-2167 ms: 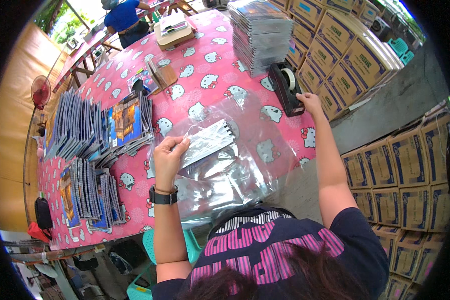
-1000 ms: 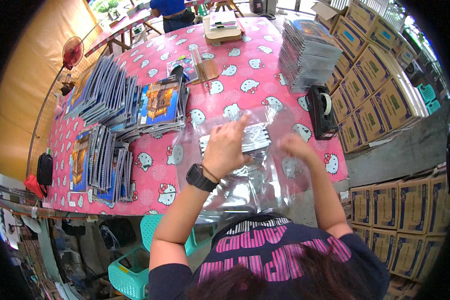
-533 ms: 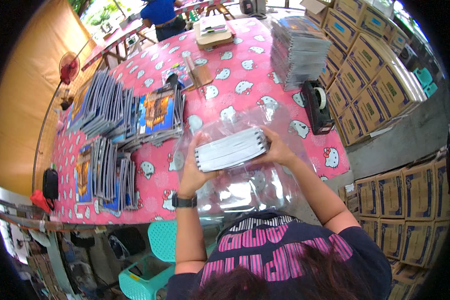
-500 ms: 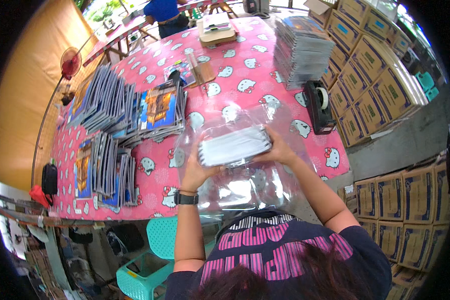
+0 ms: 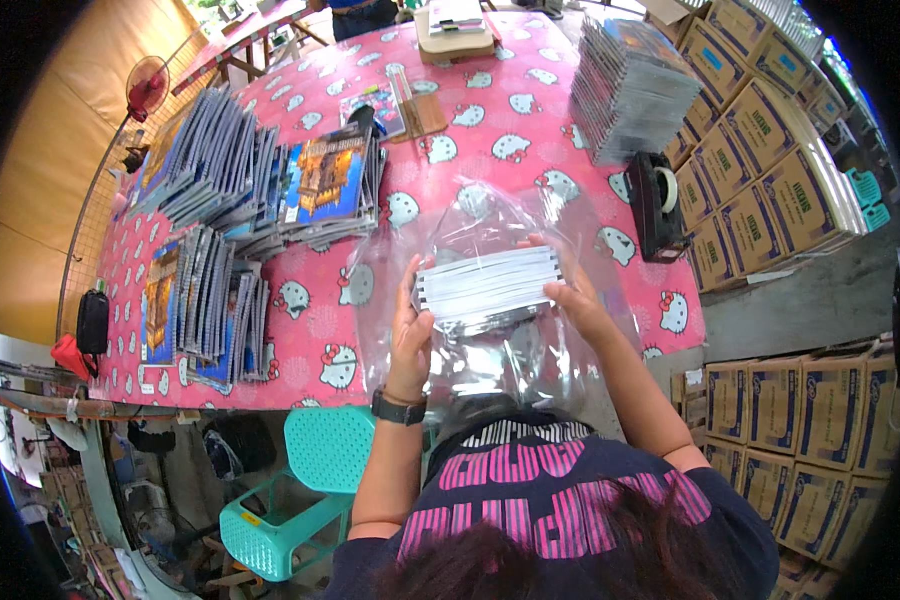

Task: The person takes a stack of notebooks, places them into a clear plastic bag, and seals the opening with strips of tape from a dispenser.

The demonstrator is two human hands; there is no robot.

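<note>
Between my two hands is a small stack of spiral notebooks (image 5: 490, 288), white page edges facing up and dark bindings at both ends. My left hand (image 5: 408, 335), below a dark wristwatch (image 5: 398, 408), grips the stack's left end. On its right end, my right hand (image 5: 580, 300) presses with the thumb on top. Clear plastic sheets or bags (image 5: 500, 370) lie under and around the stack; whether the plastic wraps it I cannot tell. Further left are rows of notebooks with blue and orange covers (image 5: 320, 185).
A tape dispenser (image 5: 657, 210) stands at the table's right side, with a tall notebook stack (image 5: 632, 95) behind it. Brown cartons (image 5: 760, 190) are piled to the right. Green plastic stools (image 5: 325, 450) sit at the near edge. A person (image 5: 363, 18) is beyond the far edge.
The notebook stack has tilted so more of its page edges face up. My right thumb has come onto its top. The whole view has shifted slightly.
</note>
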